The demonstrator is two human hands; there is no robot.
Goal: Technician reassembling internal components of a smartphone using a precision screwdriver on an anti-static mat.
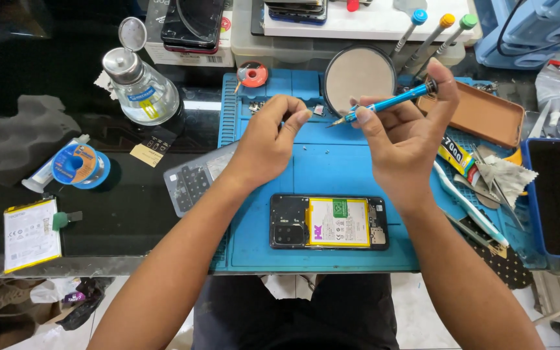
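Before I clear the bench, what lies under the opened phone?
The opened phone lies flat on the blue work mat, near its front edge. Whatever sits directly beneath the phone is covered and cannot be seen.

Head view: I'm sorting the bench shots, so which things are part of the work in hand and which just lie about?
In use:
right hand holding the blue screwdriver
left hand, fingertips pinched
opened phone
blue mat

Lying about:
glass liquid dispenser
loose battery
tape roll
brown phone case
round mirror

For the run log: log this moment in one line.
right hand: holds blue screwdriver | left hand: fingertips pinched, contents too small to tell | opened phone: flat on blue mat, below both hands
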